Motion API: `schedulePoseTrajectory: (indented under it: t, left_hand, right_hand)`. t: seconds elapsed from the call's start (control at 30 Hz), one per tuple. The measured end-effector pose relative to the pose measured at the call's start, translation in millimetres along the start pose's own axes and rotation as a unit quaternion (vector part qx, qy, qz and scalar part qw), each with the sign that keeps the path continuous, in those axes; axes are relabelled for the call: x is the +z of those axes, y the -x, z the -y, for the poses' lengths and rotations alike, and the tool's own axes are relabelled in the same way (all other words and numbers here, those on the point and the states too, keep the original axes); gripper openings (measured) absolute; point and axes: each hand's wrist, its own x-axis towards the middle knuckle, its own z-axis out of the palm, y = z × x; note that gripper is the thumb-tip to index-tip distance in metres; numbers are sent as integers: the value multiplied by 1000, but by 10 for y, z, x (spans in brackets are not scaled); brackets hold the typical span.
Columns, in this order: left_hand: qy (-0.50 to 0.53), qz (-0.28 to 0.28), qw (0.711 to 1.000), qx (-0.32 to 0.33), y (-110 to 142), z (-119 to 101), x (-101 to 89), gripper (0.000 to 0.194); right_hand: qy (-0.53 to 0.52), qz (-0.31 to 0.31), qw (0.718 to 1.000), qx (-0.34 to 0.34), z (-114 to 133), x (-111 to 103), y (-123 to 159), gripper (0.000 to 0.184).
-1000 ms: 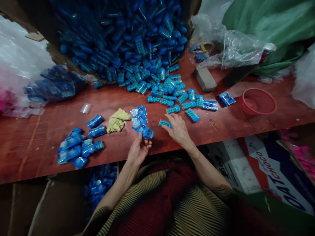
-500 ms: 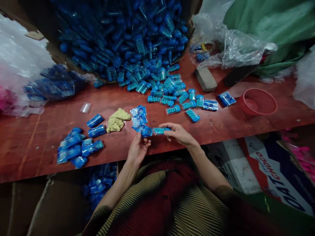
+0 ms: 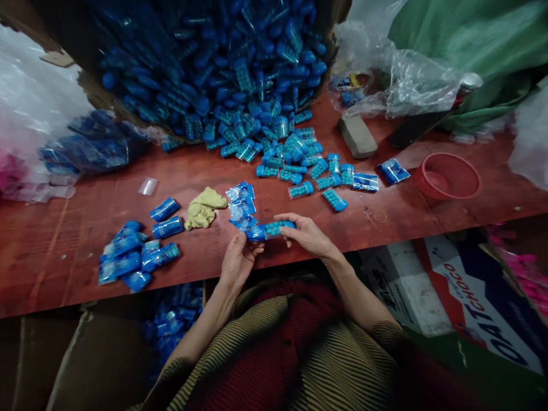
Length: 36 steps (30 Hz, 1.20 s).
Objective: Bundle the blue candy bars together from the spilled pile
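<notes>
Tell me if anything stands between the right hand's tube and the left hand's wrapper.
Nothing visible does: the end of the tube is right at the wrapper; whether it is inside, I cannot tell.

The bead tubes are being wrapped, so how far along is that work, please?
Seemingly done: the wrapped tubes piled at the left. In hand: a tube in the right hand, its end at a wrapper in the left hand. Left to do: many unwrapped tubes heaped in and before the box.
</notes>
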Motion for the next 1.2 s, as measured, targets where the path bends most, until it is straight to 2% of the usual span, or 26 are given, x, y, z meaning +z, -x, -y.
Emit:
schedulePoseTrajectory:
  t: [0.33, 0.6, 0.8, 0.87, 0.97, 1.03, 1.1, 1.2]
  left_hand:
    - [6, 9, 999, 45, 5, -40, 6, 37]
    - [5, -9, 999, 47, 8, -103, 44, 38]
    - [0, 1, 999, 47, 2, -100, 27, 39]
    - [-7, -5, 998, 55, 3, -89, 30, 41]
    - [-28, -33, 996, 79, 10, -61, 55, 41]
    - [-36, -52, 995, 80, 18, -38, 82, 39]
    - [-26, -56, 996, 57, 26, -20, 112, 36]
    - [7, -43, 999, 11, 30, -13, 153, 30]
  right_hand:
    - [40, -44, 997, -54, 2, 119, 74, 33]
    - [-11, -77, 990, -117, -99, 227, 96, 31]
    - [-34, -108, 987, -111, -124, 300, 128, 29]
    - [-48, -109, 989, -87, -125, 318, 132, 30]
    - [-59, -78, 995, -23, -157, 346, 123, 35]
    - [-36, -86, 996, -15, -198, 369, 110, 35]
    - [19, -125, 990, -56, -242, 399, 99, 33]
    - [129, -176, 965, -143, -292, 458, 104, 31]
